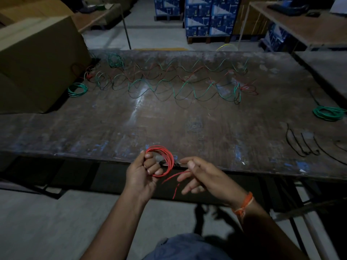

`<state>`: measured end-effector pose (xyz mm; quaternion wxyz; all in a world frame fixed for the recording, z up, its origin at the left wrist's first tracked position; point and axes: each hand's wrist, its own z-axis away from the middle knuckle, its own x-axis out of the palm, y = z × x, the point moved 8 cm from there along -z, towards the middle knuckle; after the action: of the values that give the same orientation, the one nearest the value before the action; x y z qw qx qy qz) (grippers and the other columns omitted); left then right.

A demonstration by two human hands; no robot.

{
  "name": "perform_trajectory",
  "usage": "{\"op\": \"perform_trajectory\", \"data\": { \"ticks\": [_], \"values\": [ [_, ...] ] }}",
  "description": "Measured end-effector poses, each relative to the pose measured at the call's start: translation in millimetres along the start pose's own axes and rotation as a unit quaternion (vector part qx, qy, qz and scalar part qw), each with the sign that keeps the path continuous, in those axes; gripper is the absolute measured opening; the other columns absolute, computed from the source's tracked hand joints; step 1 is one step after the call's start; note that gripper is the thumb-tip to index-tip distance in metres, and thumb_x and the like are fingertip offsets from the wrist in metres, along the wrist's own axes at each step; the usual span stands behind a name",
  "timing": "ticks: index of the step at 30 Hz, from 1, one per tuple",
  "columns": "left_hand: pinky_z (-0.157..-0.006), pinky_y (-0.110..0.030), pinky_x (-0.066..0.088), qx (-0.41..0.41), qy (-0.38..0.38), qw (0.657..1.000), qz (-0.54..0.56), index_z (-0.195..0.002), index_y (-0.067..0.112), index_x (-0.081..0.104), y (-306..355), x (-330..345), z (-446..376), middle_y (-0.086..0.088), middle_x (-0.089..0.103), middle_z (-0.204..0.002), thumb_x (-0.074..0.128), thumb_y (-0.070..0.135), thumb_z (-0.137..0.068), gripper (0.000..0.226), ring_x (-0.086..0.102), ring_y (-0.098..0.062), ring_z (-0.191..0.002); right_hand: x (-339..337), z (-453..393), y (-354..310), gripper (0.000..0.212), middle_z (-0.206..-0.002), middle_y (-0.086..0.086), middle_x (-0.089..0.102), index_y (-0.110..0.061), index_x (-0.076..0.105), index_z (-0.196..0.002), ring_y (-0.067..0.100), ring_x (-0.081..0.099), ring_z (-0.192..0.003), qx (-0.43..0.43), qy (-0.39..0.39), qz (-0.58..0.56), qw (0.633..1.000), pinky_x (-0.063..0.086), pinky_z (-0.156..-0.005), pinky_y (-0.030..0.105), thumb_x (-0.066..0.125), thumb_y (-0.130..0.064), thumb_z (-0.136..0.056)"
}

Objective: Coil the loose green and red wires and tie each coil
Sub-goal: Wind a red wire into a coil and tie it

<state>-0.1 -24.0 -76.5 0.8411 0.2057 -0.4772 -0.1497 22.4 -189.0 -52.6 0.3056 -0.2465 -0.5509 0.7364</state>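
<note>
My left hand (143, 171) grips a small red wire coil (168, 158) at the table's near edge, with fingers curled through the loops. The coil's loose red tail (173, 176) runs to my right hand (202, 175), whose relaxed fingers hold it loosely; its end hangs down below the edge. Loose green and red wires (178, 81) lie in long wavy lines across the far half of the table. Green coils sit at the left (77, 89), far left (115, 60) and right edge (328, 113).
The worn dark table (131, 124) spans the view. A large cardboard box (35, 61) stands on its left end. Black cable ties (304, 143) lie at the right. Blue cartons (204, 17) and other tables stand behind.
</note>
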Motion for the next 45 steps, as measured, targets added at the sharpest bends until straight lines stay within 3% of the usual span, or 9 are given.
{"op": "perform_trajectory", "data": {
  "ticks": [6, 12, 15, 19, 26, 30, 33, 36, 45],
  "values": [
    [-0.043, -0.02, 0.031, 0.061, 0.01, 0.998, -0.019, -0.077, 0.021, 0.044, 5.7, -0.9, 0.1, 0.011, 0.028, -0.047, 0.032, 0.033, -0.109, 0.036, 0.026, -0.004, -0.036, -5.5, 7.3, -30.0, 0.027, -0.08, -0.002, 0.062, -0.017, 0.065, -0.09, 0.01, 0.06, -0.079, -0.193, 0.051, 0.313, 0.928, 0.05, -0.077, 0.038, 0.049, -0.036, -0.103],
    [-0.043, -0.02, 0.035, 0.104, -0.017, 0.994, 0.019, -0.077, 0.021, 0.044, 31.4, -0.9, -1.3, 0.01, 0.029, -0.047, 0.032, 0.031, -0.109, 0.035, 0.027, -0.003, -0.038, -38.4, 2.1, -9.6, 0.029, -0.084, -0.004, 0.058, -0.027, 0.063, -0.089, 0.021, 0.056, -0.08, -0.157, 0.169, 0.479, 0.847, 0.05, -0.072, 0.041, 0.043, -0.048, -0.096],
    [-0.044, -0.02, 0.036, 0.12, -0.032, 0.991, 0.046, -0.077, 0.022, 0.043, 43.4, -6.3, -1.8, 0.011, 0.03, -0.047, 0.031, 0.03, -0.108, 0.035, 0.029, -0.003, -0.039, -38.9, -1.1, -0.1, 0.019, -0.093, -0.007, 0.064, -0.029, 0.069, -0.093, 0.017, 0.057, -0.089, -0.138, 0.111, 0.526, 0.832, 0.047, -0.084, 0.036, 0.056, -0.043, -0.095],
    [-0.049, -0.021, 0.035, 0.191, -0.025, 0.978, -0.084, -0.081, 0.02, 0.045, 44.9, -2.6, -2.8, 0.009, 0.036, -0.053, 0.032, 0.03, -0.108, 0.032, 0.033, -0.006, -0.045, -5.4, 6.5, -18.2, 0.015, -0.088, -0.011, 0.061, -0.029, 0.072, -0.095, 0.005, 0.052, -0.086, -0.231, 0.016, 0.445, 0.865, 0.042, -0.086, 0.028, 0.064, -0.042, -0.094],
    [-0.052, -0.024, 0.046, 0.251, -0.091, 0.873, -0.408, -0.079, -0.003, 0.051, 13.8, 37.5, 23.9, -0.009, 0.056, -0.057, 0.03, 0.022, -0.11, 0.045, 0.051, -0.018, -0.051, 4.8, 1.1, -76.3, 0.021, -0.081, -0.004, 0.059, -0.024, 0.07, -0.093, 0.015, 0.057, -0.08, -0.305, 0.072, 0.358, 0.88, 0.046, -0.076, 0.037, 0.057, -0.039, -0.1],
    [-0.044, -0.019, 0.028, 0.222, -0.121, 0.876, -0.41, -0.078, -0.004, 0.053, 7.5, 41.2, 25.6, 0.0, 0.037, -0.052, 0.04, 0.029, -0.108, 0.046, 0.031, -0.008, -0.046, -3.2, -6.9, -84.6, 0.026, -0.076, -0.006, 0.054, -0.02, 0.068, -0.089, 0.012, 0.053, -0.074, -0.298, 0.12, 0.364, 0.874, 0.042, -0.068, 0.031, 0.057, -0.041, -0.098],
    [-0.043, -0.016, 0.028, 0.19, -0.123, 0.895, -0.385, -0.073, 0.019, 0.062, 9.2, 38.5, 25.3, 0.005, 0.037, -0.052, 0.045, 0.036, -0.096, 0.033, 0.03, -0.004, -0.046, -7.9, -7.1, -87.2, 0.023, -0.072, -0.01, 0.05, -0.023, 0.061, -0.082, 0.008, 0.051, -0.07, -0.29, 0.139, 0.367, 0.873, 0.041, -0.062, 0.031, 0.058, -0.039, -0.098],
    [-0.043, -0.017, 0.029, 0.177, -0.146, 0.895, -0.382, -0.077, 0.008, 0.05, 9.4, 37.2, 26.6, 0.003, 0.038, -0.052, 0.043, 0.039, -0.095, 0.037, 0.032, -0.006, -0.044, -13.2, -4.5, -91.7, 0.024, -0.061, -0.012, 0.045, -0.031, 0.051, -0.077, 0.003, 0.048, -0.061, -0.282, 0.157, 0.379, 0.867, 0.037, -0.058, 0.027, 0.057, -0.041, -0.098],
    [-0.047, -0.027, 0.026, 0.099, -0.226, 0.884, -0.398, -0.07, 0.015, 0.052, -7.5, 40.1, 33.5, -0.001, 0.032, -0.052, 0.04, 0.039, -0.1, 0.041, 0.028, -0.015, -0.047, -40.8, -6.7, -100.6, 0.033, -0.068, -0.003, 0.064, -0.019, 0.071, -0.087, 0.013, 0.062, -0.065, -0.286, 0.203, 0.354, 0.867, 0.049, -0.061, 0.037, 0.057, -0.048, -0.097]
  ]
}}
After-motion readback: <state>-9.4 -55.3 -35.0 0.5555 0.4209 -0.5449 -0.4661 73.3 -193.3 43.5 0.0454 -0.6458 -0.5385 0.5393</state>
